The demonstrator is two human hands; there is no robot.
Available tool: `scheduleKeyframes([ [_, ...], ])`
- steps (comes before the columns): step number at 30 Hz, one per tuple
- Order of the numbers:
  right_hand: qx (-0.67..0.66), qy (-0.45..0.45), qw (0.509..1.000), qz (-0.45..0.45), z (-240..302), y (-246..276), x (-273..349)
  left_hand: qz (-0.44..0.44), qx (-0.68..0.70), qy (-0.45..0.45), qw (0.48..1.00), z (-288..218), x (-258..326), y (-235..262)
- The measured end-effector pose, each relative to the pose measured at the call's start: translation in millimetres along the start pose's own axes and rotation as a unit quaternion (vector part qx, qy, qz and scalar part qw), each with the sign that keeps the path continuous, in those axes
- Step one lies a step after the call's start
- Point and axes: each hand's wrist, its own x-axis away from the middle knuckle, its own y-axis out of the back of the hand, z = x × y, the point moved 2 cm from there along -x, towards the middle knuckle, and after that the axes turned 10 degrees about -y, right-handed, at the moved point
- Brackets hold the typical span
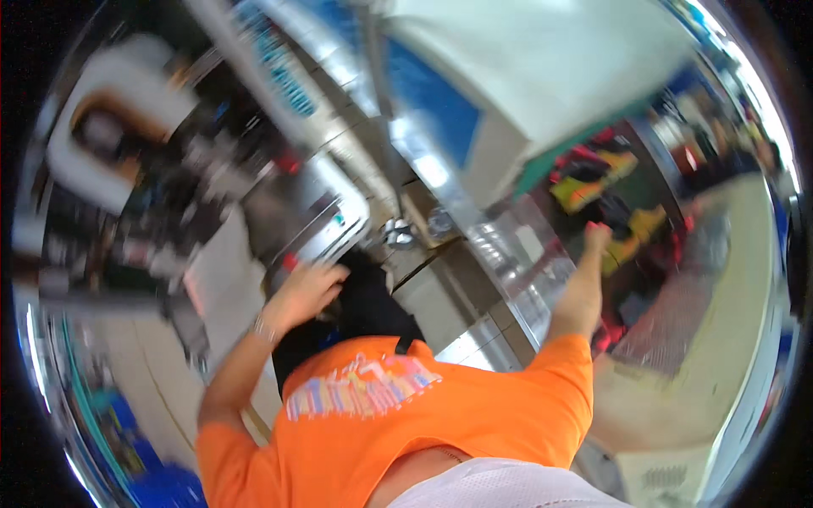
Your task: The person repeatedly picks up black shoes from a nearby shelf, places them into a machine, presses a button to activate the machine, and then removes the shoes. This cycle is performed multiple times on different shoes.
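Observation:
My left hand (pixel 306 294) hangs over my dark-trousered lap with its fingers loosely apart and nothing seen in them. It is nearest the rounded white edge of a machine bed or tray (pixel 347 212), beside a small red part (pixel 290 261). My right arm stretches out to the right. The right hand (pixel 597 235) is at a pile of yellow, black and pink pieces (pixel 622 212), which look like shoe uppers. Blur hides its fingers, so I cannot make out whether it grips one.
A white machine (pixel 123 118), perhaps a sewing machine, stands at the far left. A shiny metal rail (pixel 432 169) runs diagonally between the two sides. Beyond it is a large pale surface (pixel 542 59). A cream-coloured casing (pixel 686 398) curves at the right. Blue items (pixel 165 483) are at lower left.

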Motion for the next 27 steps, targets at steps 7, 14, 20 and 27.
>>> scheduleKeyframes([
  [7, -0.246, -0.182, 0.933, -0.186, -68.8, 83.2, -39.1, -0.065, -0.314, -0.180, 0.930, -13.3, -69.4, 38.3],
  [14, -0.295, -0.121, 0.926, -0.200, -114.1, 176.1, 12.0, 0.017, -0.407, -0.183, 0.895, -16.1, -62.7, 41.3],
  [20, -0.383, -0.054, 0.898, -0.211, -65.0, 310.2, 115.2, 0.023, -0.415, -0.182, 0.891, -11.8, -39.6, 45.7],
  [27, -0.532, 0.177, 0.822, -0.098, 52.9, 405.4, 198.6, 0.034, -0.120, -0.153, 0.980, -24.0, -9.9, 50.0],
])
